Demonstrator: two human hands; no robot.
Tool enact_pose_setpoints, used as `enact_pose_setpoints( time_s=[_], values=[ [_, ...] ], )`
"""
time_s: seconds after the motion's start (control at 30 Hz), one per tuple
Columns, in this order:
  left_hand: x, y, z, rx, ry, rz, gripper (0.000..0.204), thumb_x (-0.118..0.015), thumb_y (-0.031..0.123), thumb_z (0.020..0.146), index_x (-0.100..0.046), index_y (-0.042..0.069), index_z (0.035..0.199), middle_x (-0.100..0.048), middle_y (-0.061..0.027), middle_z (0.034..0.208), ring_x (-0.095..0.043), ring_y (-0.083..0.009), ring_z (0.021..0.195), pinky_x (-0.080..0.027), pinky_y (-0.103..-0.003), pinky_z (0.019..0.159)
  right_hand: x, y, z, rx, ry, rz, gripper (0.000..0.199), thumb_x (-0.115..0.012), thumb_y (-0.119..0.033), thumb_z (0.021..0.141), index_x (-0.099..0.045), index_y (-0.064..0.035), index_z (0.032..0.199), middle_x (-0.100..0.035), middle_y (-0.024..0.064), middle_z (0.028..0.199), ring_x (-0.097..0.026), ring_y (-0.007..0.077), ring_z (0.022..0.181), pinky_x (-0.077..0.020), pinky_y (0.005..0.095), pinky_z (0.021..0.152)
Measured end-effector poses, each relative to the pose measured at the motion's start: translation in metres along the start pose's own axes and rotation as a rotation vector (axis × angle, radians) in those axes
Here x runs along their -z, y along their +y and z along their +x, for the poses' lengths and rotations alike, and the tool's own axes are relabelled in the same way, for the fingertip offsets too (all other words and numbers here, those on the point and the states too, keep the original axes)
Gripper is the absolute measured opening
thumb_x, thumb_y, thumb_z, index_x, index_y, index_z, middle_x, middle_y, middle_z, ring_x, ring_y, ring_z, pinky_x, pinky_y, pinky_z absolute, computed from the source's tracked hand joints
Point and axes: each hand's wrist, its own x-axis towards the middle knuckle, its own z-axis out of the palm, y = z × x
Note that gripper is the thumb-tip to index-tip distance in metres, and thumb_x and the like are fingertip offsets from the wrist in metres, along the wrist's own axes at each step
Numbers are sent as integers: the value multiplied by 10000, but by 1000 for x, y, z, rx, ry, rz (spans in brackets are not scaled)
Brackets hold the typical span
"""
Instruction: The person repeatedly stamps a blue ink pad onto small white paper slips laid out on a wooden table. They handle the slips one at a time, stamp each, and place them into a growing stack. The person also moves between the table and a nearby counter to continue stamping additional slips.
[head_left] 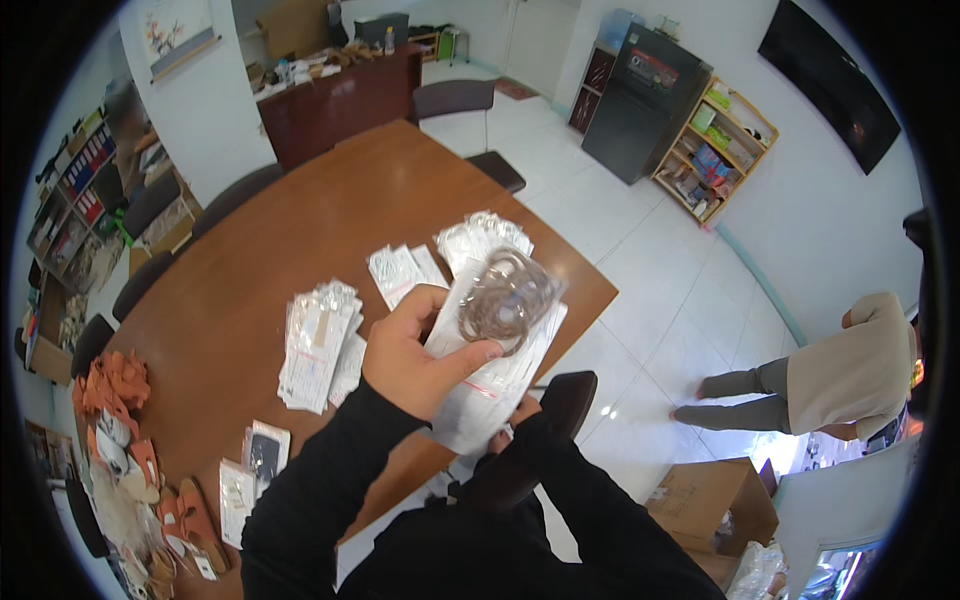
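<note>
My left hand (425, 352) is closed round a stack of flat white plastic packets (480, 400), its thumb across the front. Over the stack's upper part lies a clear bag (512, 298) with coiled brownish bands inside, pinned by that thumb. At the stack's lower right edge is my right hand (522, 410), its fingers curled against the packets and partly hidden behind them. On the table, beyond and left of my hands, are a packet pile (320, 345), a few fanned packets (405, 270) and another pile (482, 240).
The brown wooden table (390, 180) carries orange sandals (195, 520) and two small packets (265, 450) at left. A dark chair (570, 405) stands close by my right arm. An open cardboard box (715, 505) sits on the floor at right. Another person (850, 365) stands bent over at far right.
</note>
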Motion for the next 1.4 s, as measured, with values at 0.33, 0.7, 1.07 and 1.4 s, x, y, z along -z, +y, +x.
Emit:
enact_pose_setpoints(
  time_s=[0.33,0.7,1.07,1.4],
  values=[
    [43,-217,-114,210,-466,1010,642,-829,365,711,-599,82,1240,-646,-132,1099,-606,-307,1060,-468,-420,895,3,-51,5,-173,-115,-44,443,-745,-176,879,-569,58,1211,-696,125,922,-695,182,702,-581,282,562],
    [-12,-249,-252,60,169,1095,381,-685,240,803,-649,68,1140,-583,-61,1202,-510,-287,1211,-374,-466,1044,-108,-118,-9,315,-495,-435,418,-748,-60,846,-572,42,1212,-673,122,1082,-648,154,964,-534,281,837],
    [-18,-262,-267,-24,287,1007,279,-603,144,813,-686,72,1069,-598,-33,1131,-529,-258,1155,-383,-482,1060,-169,-127,-19,694,-766,-987,385,-744,-174,791,-624,-17,1121,-672,221,1035,-663,380,927,-533,423,822],
    [-20,-268,-260,43,377,1033,322,-694,153,799,-664,39,1098,-576,-80,1217,-517,-287,1186,-356,-507,1075,-146,-123,3,494,-463,-740,412,-777,-192,782,-645,-13,1128,-715,151,908,-688,235,730,-545,331,682]
  ],
)
